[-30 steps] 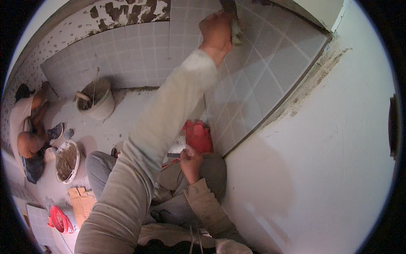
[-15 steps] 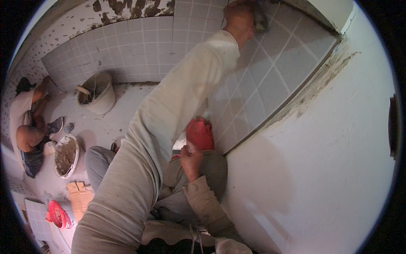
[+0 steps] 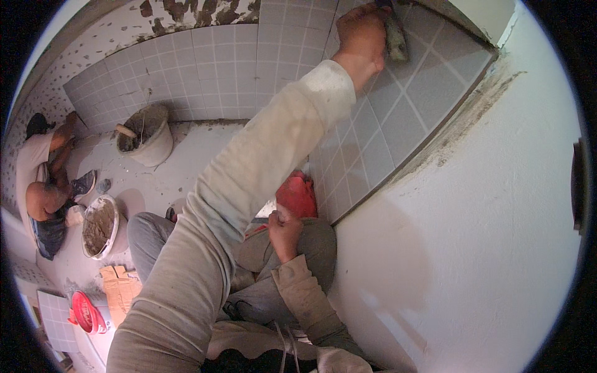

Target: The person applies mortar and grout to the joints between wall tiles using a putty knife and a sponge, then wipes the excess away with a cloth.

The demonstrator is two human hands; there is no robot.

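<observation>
Head view, looking down along the person's own arms toward a tiled corner. The left hand (image 3: 360, 34) is raised at full reach, its fingers closed around a grey, mortar-smeared tool (image 3: 394, 38) that is pressed against the grey tiled wall (image 3: 398, 118) near that wall's upper edge; the exact kind of tool cannot be told. The long pale sleeve (image 3: 249, 180) of this arm crosses the middle of the frame. The right hand (image 3: 285, 229) rests low over the person's bent knee, fingers curled; whether it holds anything cannot be told. Just above it lies a red cloth-like object (image 3: 297, 194), against the foot of the tiled wall. The wall's right edge meets a rough mortar strip (image 3: 460, 127), beyond which is white plaster (image 3: 485, 248). On the floor (image 3: 186, 168) to the left stand 2 containers: a pale bucket (image 3: 149, 135) of grey mortar with a handle sticking out, and, nearer, a white basin (image 3: 99, 226) of brownish mix. Another person (image 3: 43, 180) crouches at the far left. A red dish (image 3: 84, 313) and torn cardboard (image 3: 119, 287) lie at lower left.
</observation>
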